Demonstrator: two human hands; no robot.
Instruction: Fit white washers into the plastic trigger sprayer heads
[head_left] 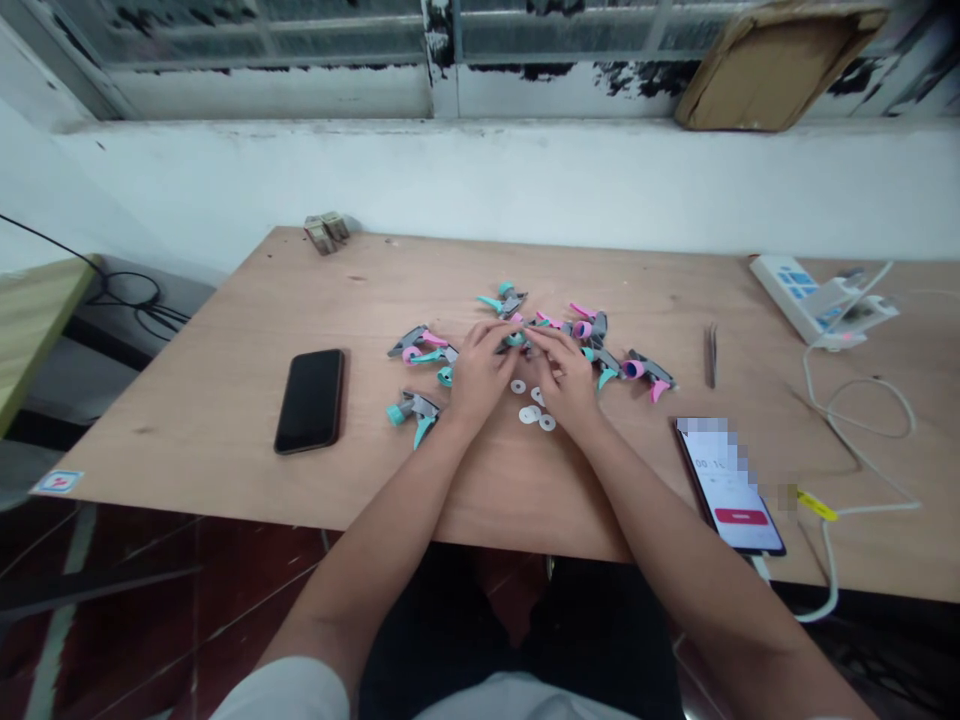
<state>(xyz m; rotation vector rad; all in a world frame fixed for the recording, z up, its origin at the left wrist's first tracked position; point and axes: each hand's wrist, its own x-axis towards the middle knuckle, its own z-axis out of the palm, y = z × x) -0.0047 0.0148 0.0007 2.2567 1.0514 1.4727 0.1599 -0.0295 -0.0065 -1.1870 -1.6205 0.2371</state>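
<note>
Several small grey spray-trigger parts with pink or teal tips [420,345] lie scattered on the wooden table [225,400]. My left hand [480,372] and my right hand [566,378] meet at the middle of the pile, fingers curled around one grey and teal trigger part [517,340] held between them. Several small white washers [531,412] lie on the table just in front of my hands.
A black phone [310,400] lies to the left, a lit phone [731,490] on a cable to the right. Tweezers [711,355] and a white power strip [814,300] with cords sit at the right. A folded object [326,232] rests at the far edge.
</note>
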